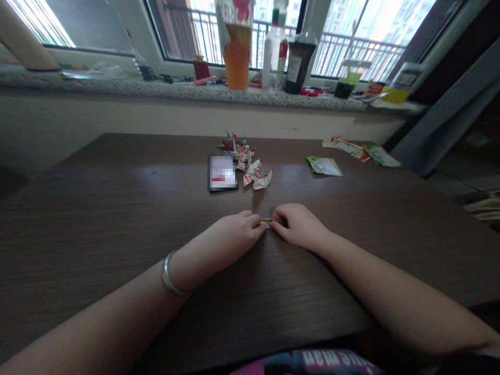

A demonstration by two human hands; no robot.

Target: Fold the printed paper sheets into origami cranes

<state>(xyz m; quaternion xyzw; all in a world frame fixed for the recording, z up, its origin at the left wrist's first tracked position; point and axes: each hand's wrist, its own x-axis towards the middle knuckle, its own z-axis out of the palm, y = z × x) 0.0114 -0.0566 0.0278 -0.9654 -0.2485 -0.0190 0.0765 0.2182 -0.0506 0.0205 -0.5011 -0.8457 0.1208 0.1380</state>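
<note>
My left hand (234, 234) and my right hand (299, 225) meet at the middle of the dark wooden table (117, 208). Both are closed in a pinch on a small folded piece of printed paper (266, 222), of which only a sliver shows between the fingertips. A silver bangle (169, 275) circles my left wrist. Beyond the hands lies a pile of several folded paper cranes (246, 161), with a phone (222, 172) flat on the table to their left.
Printed paper sheets lie at the right (324, 165) and far right (351, 147) of the table. On the stone windowsill (117, 87) stand an orange drink cup (237, 47), a white bottle (273, 52), a dark drink cup (299, 65) and a green drink cup (349, 78).
</note>
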